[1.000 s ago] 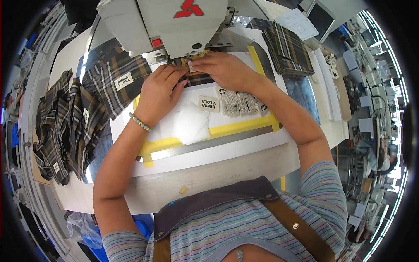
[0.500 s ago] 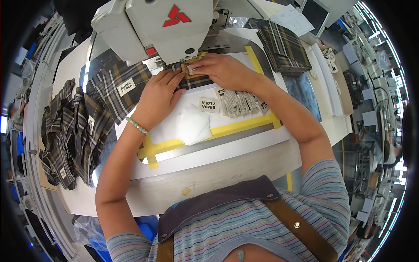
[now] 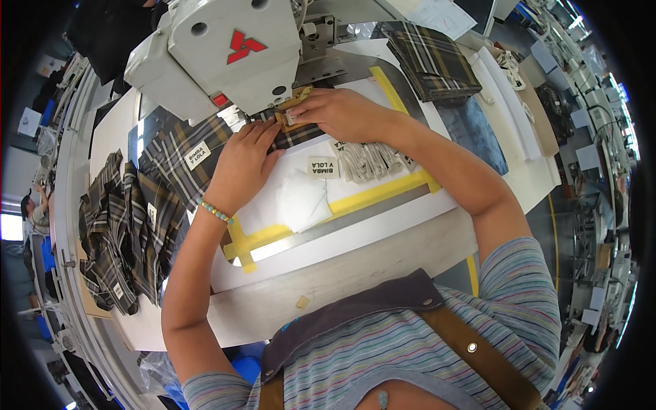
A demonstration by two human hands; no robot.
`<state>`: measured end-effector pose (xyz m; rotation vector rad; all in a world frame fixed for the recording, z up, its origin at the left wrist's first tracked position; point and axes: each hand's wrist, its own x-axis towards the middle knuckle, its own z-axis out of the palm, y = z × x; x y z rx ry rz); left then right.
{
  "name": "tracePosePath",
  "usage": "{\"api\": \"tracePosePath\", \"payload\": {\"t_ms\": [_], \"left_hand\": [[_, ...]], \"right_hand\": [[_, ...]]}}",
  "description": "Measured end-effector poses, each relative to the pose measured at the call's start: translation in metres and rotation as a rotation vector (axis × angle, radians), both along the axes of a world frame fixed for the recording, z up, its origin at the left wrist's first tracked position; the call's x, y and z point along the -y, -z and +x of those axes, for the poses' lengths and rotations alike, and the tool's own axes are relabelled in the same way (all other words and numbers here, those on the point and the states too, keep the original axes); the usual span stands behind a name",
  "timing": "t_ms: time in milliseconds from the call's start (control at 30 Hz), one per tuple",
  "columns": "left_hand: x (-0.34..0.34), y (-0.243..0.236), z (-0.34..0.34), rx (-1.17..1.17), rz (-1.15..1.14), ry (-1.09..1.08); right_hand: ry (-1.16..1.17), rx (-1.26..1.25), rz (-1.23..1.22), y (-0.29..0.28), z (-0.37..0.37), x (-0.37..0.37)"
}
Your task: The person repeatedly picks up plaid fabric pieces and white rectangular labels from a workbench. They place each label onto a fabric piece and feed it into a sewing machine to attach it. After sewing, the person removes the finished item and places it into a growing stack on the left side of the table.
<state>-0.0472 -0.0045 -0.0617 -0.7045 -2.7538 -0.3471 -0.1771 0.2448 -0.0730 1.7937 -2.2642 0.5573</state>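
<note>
My left hand (image 3: 242, 171) rests with outstretched fingers on plaid fabric (image 3: 299, 137), just left of the brass-coloured frame (image 3: 290, 124) beneath the white sewing machine head (image 3: 213, 55). My right hand (image 3: 345, 113) has its fingers together on a small pale piece (image 3: 292, 116) in that frame; its thumb is mostly hidden. Below my hands lie a printed white label (image 3: 322, 167), a heap of similar labels (image 3: 365, 160) and folded white sheets (image 3: 301, 205) on a board edged with yellow tape (image 3: 270, 236).
A crumpled heap of plaid pieces (image 3: 119, 232) and a labelled plaid piece (image 3: 178, 150) lie at the left. A folded plaid stack (image 3: 434, 65) and white strips (image 3: 506, 102) are at the right. A co-worker (image 3: 35, 208) is far left, other workstations around.
The whole view has shifted and tilted slightly, with the machine head now further left. Both hands stay at the frame under the machine, with little visible change in their grip.
</note>
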Motion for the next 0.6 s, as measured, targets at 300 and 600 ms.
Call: {"api": "tracePosePath", "payload": {"t_ms": [300, 600], "left_hand": [[-0.0019, -0.0063, -0.0011, 0.042, 0.025, 0.014], [0.0008, -0.0101, -0.0010, 0.062, 0.031, 0.009]], "right_hand": [[0.001, 0.017, 0.000, 0.0034, -0.0002, -0.0016], [-0.031, -0.046, -0.007, 0.0057, -0.0059, 0.0002]]}}
